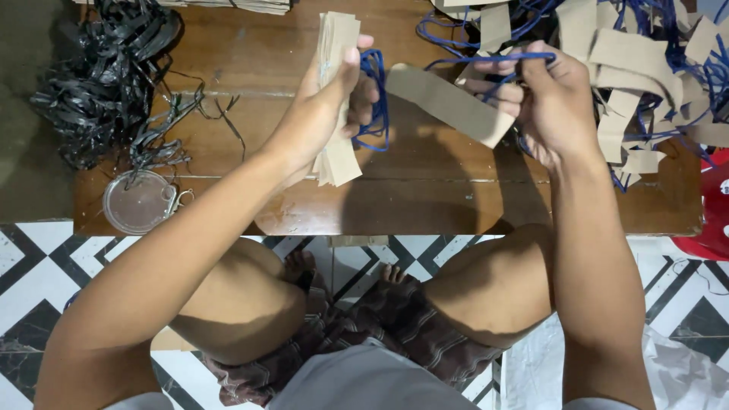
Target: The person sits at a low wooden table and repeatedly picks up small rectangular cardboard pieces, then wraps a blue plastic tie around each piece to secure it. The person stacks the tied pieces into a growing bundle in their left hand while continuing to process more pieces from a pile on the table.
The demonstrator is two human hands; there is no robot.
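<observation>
Cardboard strips (336,99) gripped in left hand (326,106) | right hand (550,95) pinches blue cord (486,58)

Our arms are bare from shoulder to wrist, with no watch or ring on the left hand (334,91) or the right hand (550,102). We wear a grey shirt (364,380) and dark checked shorts (414,326); our feet (300,266) are bare.

A home workspace used for handcraft piecework: a person sits on a black-and-white tiled floor (30,266) at a low wooden table (425,197) strewn with brown paper strips (638,68), blue cords (471,45), a tangle of black plastic straps (106,83) and a clear lid (137,201).
</observation>
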